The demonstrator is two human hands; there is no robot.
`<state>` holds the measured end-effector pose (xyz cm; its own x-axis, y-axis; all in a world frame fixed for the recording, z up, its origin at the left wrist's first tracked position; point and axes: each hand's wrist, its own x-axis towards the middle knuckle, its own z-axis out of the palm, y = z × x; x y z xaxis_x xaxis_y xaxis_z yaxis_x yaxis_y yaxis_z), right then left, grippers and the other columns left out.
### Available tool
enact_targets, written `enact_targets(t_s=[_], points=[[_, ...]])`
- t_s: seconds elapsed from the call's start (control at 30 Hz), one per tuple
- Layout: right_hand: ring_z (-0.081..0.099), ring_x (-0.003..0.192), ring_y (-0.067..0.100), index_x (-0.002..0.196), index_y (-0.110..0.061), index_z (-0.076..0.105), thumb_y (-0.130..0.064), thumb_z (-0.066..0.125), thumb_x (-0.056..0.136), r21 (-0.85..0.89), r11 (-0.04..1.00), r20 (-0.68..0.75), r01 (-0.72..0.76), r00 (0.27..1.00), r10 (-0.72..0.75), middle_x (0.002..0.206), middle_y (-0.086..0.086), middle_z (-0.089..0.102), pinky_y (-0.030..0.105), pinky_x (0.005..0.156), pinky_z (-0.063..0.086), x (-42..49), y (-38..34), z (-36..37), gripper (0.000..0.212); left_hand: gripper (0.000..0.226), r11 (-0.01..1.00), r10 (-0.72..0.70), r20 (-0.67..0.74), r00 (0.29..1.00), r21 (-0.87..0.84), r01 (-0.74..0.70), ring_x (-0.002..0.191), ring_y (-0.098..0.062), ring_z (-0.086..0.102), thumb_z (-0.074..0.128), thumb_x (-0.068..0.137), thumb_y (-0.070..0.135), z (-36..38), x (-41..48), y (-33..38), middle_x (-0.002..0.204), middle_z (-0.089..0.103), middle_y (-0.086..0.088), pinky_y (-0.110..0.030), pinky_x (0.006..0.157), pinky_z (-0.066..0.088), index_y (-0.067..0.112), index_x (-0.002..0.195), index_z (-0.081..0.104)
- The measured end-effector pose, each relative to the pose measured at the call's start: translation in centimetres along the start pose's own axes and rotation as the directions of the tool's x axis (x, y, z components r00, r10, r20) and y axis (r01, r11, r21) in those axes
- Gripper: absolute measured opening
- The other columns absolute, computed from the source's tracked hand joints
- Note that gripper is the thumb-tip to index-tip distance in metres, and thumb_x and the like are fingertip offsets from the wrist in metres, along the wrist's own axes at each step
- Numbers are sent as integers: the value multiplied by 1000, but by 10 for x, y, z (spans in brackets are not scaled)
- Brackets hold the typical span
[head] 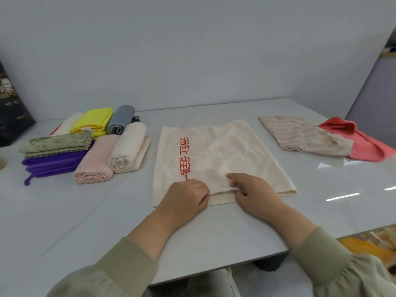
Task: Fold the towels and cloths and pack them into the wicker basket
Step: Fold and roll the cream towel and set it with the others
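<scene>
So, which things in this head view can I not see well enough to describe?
Black bag: cut off by the left edge; print too blurred.
Yellow object below the table: blurred, partly hidden by tabletop and sleeve.
Left hand: knuckles hide fingertips; grip on cream towel unsure.
Wicker basket: not identifiable anywhere.

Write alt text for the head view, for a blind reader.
The left hand and right hand hold the near edge of a cream towel with red lettering on a white table. At left sit folded and rolled cloths; at right lie a striped cloth and a coral cloth.
</scene>
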<state>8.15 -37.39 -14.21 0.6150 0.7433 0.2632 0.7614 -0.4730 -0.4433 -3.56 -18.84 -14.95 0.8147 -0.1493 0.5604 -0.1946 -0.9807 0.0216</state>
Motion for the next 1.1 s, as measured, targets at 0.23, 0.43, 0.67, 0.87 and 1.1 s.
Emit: enact_targets(t_s=[0.23, 0.43, 0.67, 0.87, 1.1], points=[[51, 73, 22, 66, -9, 62, 7, 51, 59, -114, 980, -158, 166, 970, -183, 79, 2, 56, 34, 53, 43, 2, 3, 1, 20, 22, 999, 47, 42, 998, -21, -46, 58, -16, 45, 50, 83, 19, -7, -3, 7, 64, 47, 2, -29, 44, 38, 13, 62, 53], [54, 63, 29, 68, -10, 63, 15, 60, 55, -243, 970, -148, 10, 988, -47, 70, -1, 47, 30, 49, 33, -13, 23, -12, 29, 17, 994, -51, 170, 984, -88, 66, 57, -9, 43, 46, 82, 30, -8, -6, 5, 68, 46, 8, -20, 47, 34, 20, 72, 56], [47, 87, 20, 92, -18, 47, -7, 42, 86, -557, 745, -135, -366, 926, 353, 97, -1, 48, 28, 72, 36, -31, 18, -41, 13, 27, 986, -40, 143, 989, -155, 62, 62, -8, 46, 47, 85, 41, -11, -7, 9, 76, 50, 12, -23, 52, 39, 22, 85, 65], [49, 111, 25, 116, -14, 57, -3, 47, 83, -286, 943, -128, -171, 982, 140, 117, 2, 54, 34, 86, 42, -23, -20, -26, 36, 53, 989, -106, 500, 860, -38, 144, 147, -11, -5, 21, 97, 58, -5, -3, 14, 160, 4, 12, -44, 119, -1, 43, 148, 20], [59, 108, 25, 111, -15, 59, -8, 41, 89, -567, 633, -53, -527, 790, 611, 113, 3, 62, 29, 74, 42, -19, -9, -47, 30, 50, 981, -141, 613, 777, -17, 191, 141, -8, 14, 26, 95, 60, -26, 2, 18, 156, 19, 18, -37, 113, 22, 45, 143, 34]])
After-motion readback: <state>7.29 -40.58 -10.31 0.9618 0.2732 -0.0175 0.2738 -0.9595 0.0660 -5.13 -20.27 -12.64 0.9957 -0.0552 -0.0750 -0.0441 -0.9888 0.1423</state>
